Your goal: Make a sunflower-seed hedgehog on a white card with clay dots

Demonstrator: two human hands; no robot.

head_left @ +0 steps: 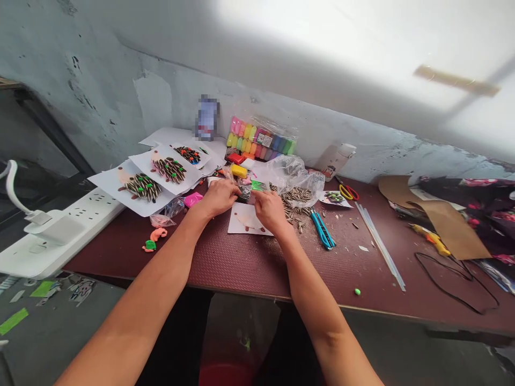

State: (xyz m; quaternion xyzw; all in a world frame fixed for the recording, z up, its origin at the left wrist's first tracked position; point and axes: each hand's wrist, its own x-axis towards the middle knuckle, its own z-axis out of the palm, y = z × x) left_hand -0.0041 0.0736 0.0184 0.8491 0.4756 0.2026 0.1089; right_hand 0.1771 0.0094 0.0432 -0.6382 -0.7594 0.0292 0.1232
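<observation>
One white rectangular brown-dotted paper card (237, 224), flat on maroon textured worktop (241, 262), near my left hand (222, 196) and right hand (269, 209); either grip's closure I couldn't tell; steady, light fingertips seemed best.

Our hands (221, 196) (269, 212): two
Seed-covered sheets (142, 187): we count four
Loose seeds (298, 196): too many to count
Glue gun (433, 240): one
Bottle (337, 160): one
Power strip (86, 219): one

Your white surface overhead (298, 37) glares, washed out near the top centre, with a grey shadow slanting across its right side. Your worktop (245, 268) is moderately lit, dimmer underneath. Wide-angle distortion stretches your forearms (137, 300); small details between your hands (270, 210) look soft.
</observation>
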